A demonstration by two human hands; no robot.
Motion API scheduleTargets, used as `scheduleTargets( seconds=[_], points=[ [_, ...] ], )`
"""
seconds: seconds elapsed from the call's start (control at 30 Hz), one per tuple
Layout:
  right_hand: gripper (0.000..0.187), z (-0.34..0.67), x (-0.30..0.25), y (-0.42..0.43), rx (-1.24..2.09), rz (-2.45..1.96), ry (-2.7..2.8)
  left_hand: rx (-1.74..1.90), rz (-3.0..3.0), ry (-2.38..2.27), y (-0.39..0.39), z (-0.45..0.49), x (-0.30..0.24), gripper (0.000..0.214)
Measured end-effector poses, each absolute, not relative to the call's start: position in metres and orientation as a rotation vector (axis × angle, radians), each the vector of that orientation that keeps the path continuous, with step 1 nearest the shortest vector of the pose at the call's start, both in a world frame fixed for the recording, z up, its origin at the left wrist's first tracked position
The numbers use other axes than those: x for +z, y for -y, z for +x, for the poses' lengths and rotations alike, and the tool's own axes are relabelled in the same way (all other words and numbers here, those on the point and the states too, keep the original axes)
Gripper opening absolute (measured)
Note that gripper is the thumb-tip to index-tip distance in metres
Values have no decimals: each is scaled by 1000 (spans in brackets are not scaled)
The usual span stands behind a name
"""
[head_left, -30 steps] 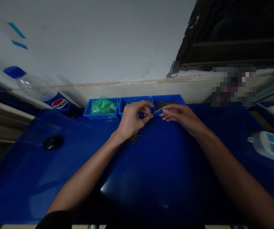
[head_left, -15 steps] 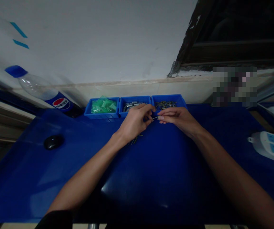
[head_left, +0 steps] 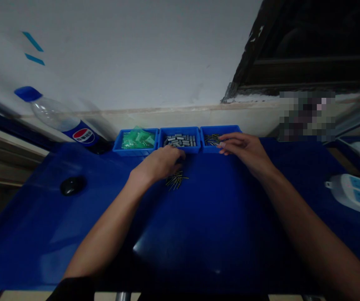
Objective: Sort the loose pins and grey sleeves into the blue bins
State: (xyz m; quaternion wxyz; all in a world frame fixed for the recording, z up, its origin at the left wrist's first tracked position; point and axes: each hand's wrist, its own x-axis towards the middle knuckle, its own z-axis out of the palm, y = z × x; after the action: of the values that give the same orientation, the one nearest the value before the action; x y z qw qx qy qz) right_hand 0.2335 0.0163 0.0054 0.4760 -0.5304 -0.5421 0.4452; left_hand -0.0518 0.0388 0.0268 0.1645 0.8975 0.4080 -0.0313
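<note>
Three small blue trays stand in a row at the table's far edge. The left tray (head_left: 118,147) holds green bags, the middle tray (head_left: 180,149) grey metal pieces, and the right tray (head_left: 206,148) thin dark pins. My left hand (head_left: 159,164) rests knuckles up on the table just in front of the middle tray. Its fingers are curled down and hide whatever is in them. A small pile of thin pins (head_left: 176,180) lies right beside it. My right hand (head_left: 245,149) reaches over the right tray, fingers stretched out, fingertips at the pins.
A Pepsi bottle (head_left: 70,125) lies at the back left against the wall. A black rounded object (head_left: 72,185) sits on the blue table (head_left: 214,217) at the left. A white power strip (head_left: 353,193) is at the right edge.
My hands were together, pinching a thin pin between them. They have parted: the left dropped toward the pile on the table, and the right moved back to the right tray.
</note>
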Motion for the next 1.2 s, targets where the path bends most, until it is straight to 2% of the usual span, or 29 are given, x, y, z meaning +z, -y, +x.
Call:
scheduleTargets(
  seconds=[0.07, 0.2, 0.27, 0.33, 0.57, 0.7, 1.0, 1.2],
  points=[
    [27, 232, 5, -16, 1102, -1290, 1347, -232, 2528, -1210, -35, -56, 31, 50],
    [28, 230, 4, -14, 1148, -1268, 1370, -513, 2314, -1456, -23, -47, 38, 117],
    [26, 229, 4, -13, 1164, -1261, 1380, -543, 2275, -1493, -19, -39, 37, 126],
    [25, 229, 4, -13, 1171, -1257, 1383, -515, 2256, -1507, -17, -32, 33, 121],
    [23, 228, 6, -13, 1184, -1252, 1388, -291, 2370, -1351, -30, -33, 8, 63],
    [20, 230, 6, -13, 1189, -1259, 1395, -140, 2407, -1264, -32, -28, -2, 44],
    [20, 230, 8, -12, 1185, -1262, 1410, 99, 2388, -1119, -28, -16, -1, 34],
    [19, 230, 8, -13, 1191, -1260, 1412, 233, 2342, -1115, -32, -20, -2, 41]
  ],
)
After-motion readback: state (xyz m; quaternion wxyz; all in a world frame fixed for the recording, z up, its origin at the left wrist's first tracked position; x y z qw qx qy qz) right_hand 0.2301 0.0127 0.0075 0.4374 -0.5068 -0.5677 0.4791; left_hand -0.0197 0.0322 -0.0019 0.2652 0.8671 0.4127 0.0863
